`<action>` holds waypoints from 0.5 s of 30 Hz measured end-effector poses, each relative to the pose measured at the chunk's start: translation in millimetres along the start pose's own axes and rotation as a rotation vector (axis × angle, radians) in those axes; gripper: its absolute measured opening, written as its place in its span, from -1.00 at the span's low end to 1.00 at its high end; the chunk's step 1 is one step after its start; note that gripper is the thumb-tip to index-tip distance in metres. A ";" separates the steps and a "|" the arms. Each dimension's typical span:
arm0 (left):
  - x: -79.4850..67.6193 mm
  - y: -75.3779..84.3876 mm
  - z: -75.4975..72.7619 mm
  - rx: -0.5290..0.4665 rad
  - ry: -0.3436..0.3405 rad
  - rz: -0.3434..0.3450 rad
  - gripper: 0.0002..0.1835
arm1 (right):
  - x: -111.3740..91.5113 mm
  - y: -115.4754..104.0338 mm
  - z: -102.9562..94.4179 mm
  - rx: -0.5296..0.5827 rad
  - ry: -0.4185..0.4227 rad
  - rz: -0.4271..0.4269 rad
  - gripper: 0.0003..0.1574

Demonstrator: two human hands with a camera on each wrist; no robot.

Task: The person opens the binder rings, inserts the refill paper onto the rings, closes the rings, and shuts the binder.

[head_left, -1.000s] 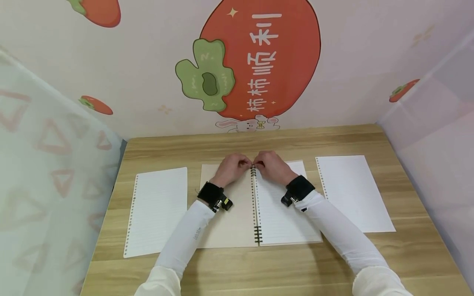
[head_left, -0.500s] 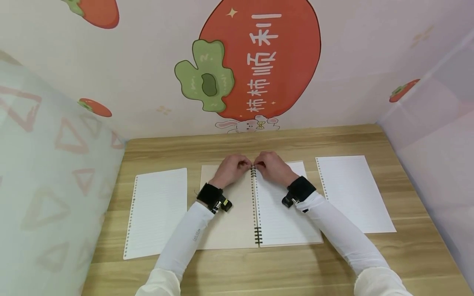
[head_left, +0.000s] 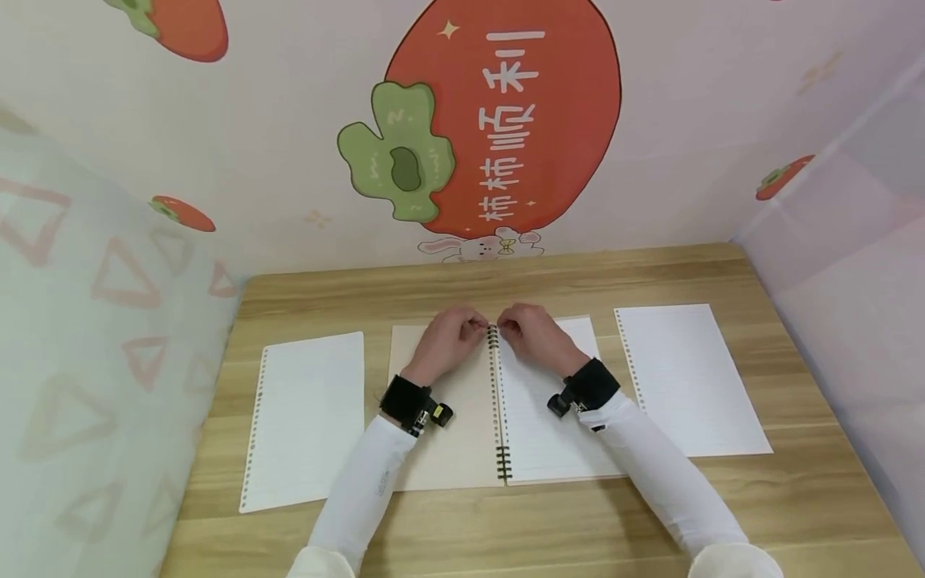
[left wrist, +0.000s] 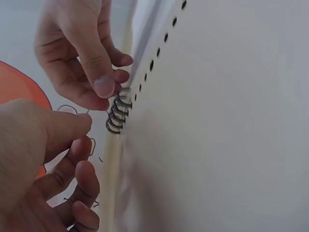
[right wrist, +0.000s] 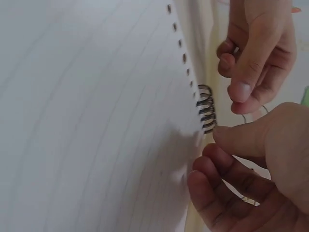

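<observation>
An open notebook (head_left: 549,433) lies flat, a tan cover (head_left: 455,453) on its left and lined paper on its right. Short dark wire coils bind it at the top and bottom. My left hand (head_left: 451,341) is at the upper coil (left wrist: 118,116), thumb and index fingertips together just beside it with nothing visible between them. Across from it is my right hand (head_left: 538,337), its fingers curled and its thumb tip (right wrist: 222,135) right at the end of that coil; I cannot tell whether it pinches the wire.
One loose lined sheet (head_left: 307,417) with punched holes lies left of the notebook, another (head_left: 694,377) to its right. The wooden table (head_left: 506,530) meets a printed wall (head_left: 289,160) at the back. A lower coil (head_left: 503,464) sits near the notebook's front edge.
Both hands have drawn slightly apart from the upper coil and a little toward the body. The notebook and loose sheets lie as before; the view has shifted slightly.
</observation>
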State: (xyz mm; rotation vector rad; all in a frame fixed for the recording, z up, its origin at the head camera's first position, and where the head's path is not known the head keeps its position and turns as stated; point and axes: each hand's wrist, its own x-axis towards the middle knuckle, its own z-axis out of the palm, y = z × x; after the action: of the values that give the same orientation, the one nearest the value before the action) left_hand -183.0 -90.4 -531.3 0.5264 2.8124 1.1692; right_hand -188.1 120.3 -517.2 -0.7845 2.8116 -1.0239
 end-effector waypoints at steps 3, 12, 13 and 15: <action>-8.1 3.6 -0.8 -0.017 -0.004 -0.020 -0.91 | -7.4 -2.8 1.1 0.040 0.005 0.023 -0.83; -18.3 5.4 7.2 -0.002 -0.023 -0.066 -0.92 | -19.3 -9.2 5.6 0.079 0.028 0.061 -0.85; -18.5 5.3 8.3 0.002 -0.023 -0.063 -0.92 | -19.5 -10.1 5.9 0.078 0.028 0.063 -0.85; -18.7 5.9 9.8 0.011 -0.022 -0.058 -0.91 | -19.7 -10.6 6.8 0.077 0.029 0.069 -0.86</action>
State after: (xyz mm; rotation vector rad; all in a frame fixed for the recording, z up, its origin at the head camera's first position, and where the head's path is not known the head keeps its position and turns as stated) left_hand -162.0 -86.0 -535.8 0.4522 2.7966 1.1309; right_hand -164.8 118.8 -518.4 -0.6658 2.7825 -1.1336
